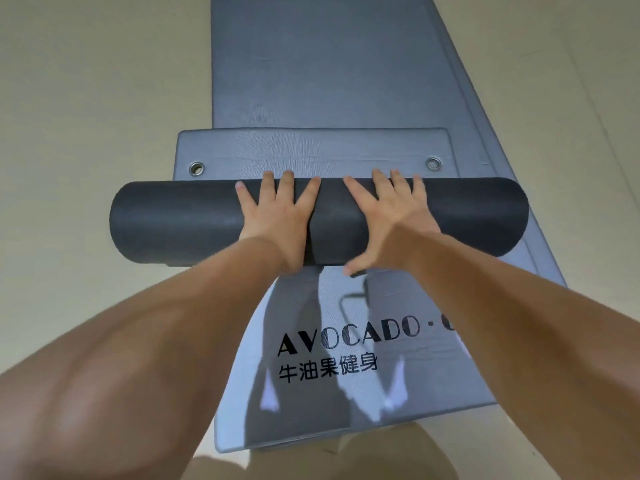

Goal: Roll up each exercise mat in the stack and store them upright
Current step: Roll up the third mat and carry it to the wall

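Rolled mat (173,223) lies crosswise, axis left-right, under left hand (277,218) and right hand (391,220).

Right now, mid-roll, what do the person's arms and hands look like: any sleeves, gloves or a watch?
Nothing is worn on them. The left forearm and right forearm are bare, with no sleeves in view. The left hand and right hand have no gloves, and no watch, wristband or ring shows.

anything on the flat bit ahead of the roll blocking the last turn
Nothing visible. Left hand and right hand rest straight on the roll; the flap ahead is bare to its edge.
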`<state>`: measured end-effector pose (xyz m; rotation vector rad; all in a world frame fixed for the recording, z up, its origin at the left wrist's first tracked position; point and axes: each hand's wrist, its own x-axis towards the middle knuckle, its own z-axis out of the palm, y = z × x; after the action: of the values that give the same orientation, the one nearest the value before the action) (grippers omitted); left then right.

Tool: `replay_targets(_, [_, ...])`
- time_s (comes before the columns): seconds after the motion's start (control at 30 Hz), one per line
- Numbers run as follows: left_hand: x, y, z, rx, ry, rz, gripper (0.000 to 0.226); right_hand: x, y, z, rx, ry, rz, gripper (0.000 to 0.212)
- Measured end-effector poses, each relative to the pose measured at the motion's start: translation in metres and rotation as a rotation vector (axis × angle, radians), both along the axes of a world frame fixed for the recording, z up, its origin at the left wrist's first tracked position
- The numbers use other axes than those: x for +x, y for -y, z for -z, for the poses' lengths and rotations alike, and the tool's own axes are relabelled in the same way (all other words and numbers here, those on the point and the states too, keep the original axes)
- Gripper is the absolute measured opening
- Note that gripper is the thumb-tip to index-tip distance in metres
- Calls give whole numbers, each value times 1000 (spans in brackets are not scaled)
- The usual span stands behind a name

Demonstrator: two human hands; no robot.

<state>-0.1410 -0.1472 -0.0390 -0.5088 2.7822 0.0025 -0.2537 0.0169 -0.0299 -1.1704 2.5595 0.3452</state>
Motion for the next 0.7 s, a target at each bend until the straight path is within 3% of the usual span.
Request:
replay_targets(0.1, [-8, 6, -1, 25, 14, 16, 130, -14, 11, -4, 61, 23, -17, 149])
replay_targets(0.37, [6, 2, -9, 51, 16, 73, 103, 0, 3, -16, -11, 24, -71, 99])
replay_targets(0.7, [99, -47, -31, 157, 216, 165, 91, 108, -57, -35, 68, 268, -59, 89])
